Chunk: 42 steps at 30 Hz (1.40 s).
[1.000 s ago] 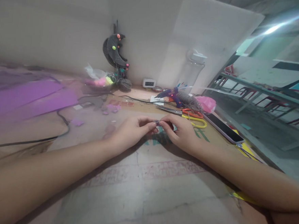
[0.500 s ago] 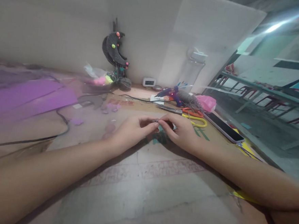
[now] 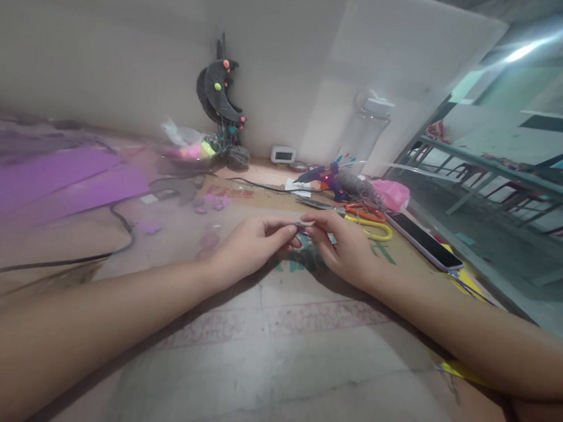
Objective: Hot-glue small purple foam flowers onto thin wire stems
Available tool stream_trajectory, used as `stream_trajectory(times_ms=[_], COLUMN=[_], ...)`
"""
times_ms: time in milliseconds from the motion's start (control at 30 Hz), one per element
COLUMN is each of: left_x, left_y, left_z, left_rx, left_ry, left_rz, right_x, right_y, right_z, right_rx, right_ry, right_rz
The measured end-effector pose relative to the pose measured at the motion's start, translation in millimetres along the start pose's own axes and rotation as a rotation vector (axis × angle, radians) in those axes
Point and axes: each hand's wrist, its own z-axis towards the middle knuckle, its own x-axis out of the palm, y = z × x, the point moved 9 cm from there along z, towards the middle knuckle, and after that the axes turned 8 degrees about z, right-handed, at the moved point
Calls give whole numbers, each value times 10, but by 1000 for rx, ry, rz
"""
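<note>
Fingers [image 3: 283,236] nearly closed, small dark piece [image 3: 302,226] between

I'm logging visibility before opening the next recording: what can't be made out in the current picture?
Head view: small dark piece between left hand and right hand: too small, partly covered by fingers.
Head view: flat purple sheets: edges blurred.
Head view: small white rectangular device: display too small to read.
Head view: clear bottle with white lid: base hidden behind blue glue gun and grey yarn.
</note>
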Motion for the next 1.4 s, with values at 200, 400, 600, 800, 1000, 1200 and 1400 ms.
stream_trajectory(times_ms=[200,400,600,800,1000,1200,1400], left_x=[-4,33,47,0,2,-26,-22], left_y=[-18,14,45,-1,7,14,4], left_z=[-5,1,24,21,28,36,40], left_rx=[20,13,-2,4,1,-12,-11], left_ry=[3,19,31,-11,0,-24,-34], left_rz=[30,-32,-85,-82,-68,-67,-104], right_x=[25,81,119,163,267,266,244], right_y=[-40,-142,-189,-209,-269,-272,-260], right_z=[-38,-32,-26,-24,-66,-70,-61], right_rx=[87,232,338,397,510,499,509], right_ry=[12,50,56,83,115,109,78], right_rz=[67,229,331,405,615,668,686])
